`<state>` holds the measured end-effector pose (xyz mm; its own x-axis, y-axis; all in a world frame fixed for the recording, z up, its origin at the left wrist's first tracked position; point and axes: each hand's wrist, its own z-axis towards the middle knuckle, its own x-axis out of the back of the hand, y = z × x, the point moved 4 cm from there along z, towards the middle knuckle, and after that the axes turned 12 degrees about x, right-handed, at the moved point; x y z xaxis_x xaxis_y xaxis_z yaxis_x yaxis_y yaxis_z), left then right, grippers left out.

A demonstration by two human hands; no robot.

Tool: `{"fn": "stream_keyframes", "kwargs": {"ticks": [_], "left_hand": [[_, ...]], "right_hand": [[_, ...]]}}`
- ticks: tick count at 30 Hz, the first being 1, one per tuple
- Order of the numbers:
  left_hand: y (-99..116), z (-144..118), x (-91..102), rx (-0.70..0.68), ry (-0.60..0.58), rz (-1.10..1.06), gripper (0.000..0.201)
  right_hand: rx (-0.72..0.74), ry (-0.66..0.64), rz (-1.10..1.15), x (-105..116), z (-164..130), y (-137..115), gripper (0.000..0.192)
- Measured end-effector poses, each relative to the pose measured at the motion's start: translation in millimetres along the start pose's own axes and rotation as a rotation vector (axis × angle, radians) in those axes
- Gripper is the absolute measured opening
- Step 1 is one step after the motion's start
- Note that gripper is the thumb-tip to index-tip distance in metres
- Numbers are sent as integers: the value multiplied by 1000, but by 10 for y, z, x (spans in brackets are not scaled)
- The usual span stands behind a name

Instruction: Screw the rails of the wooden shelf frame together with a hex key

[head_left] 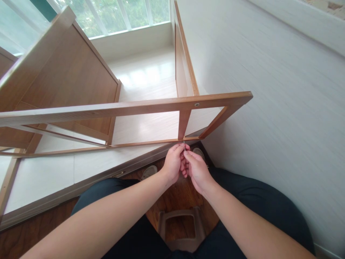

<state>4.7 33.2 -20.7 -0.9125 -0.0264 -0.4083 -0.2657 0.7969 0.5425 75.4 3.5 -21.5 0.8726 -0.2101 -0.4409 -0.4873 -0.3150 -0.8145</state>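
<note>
A thin metal rod [184,145] stands between my fingertips, against the lower rail of a wooden frame [151,104]; its exact kind is too small to tell. My left hand [173,160] is closed in a pinch around it from the left. From the right, my right hand [197,169] is closed too, thumb and fingers pressed together at the rod's lower part. Both hands touch or nearly touch each other, just below the joint where a short wooden crosspiece [184,124] meets the rail. A round metal fitting [197,104] sits in the upper rail.
A large wooden panel [72,68] leans at the left, and a narrower upright panel [184,54] stands behind the frame. The pale wall [269,108] rises close on the right. A barred window [121,16] is at the back. A low stool [182,214] shows between my legs.
</note>
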Motion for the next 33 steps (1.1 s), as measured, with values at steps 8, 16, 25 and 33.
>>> {"fn": "stream_keyframes", "kwargs": {"ticks": [8,16,25,33], "left_hand": [[27,35,25,-69,19,-104,30],[73,70,55,-121,46,-158,30],[87,61,57,-117,49,-144,29],[92,58,59,-119,51,-124,29]], "right_hand": [[218,-38,-590,32,-7,-155,31],[429,-110,-1576,5,-24,-470,25],[459,-130,-1746,-17,-22,-463,29],[480,-142,-1777,-42,-6,-471,29]]}}
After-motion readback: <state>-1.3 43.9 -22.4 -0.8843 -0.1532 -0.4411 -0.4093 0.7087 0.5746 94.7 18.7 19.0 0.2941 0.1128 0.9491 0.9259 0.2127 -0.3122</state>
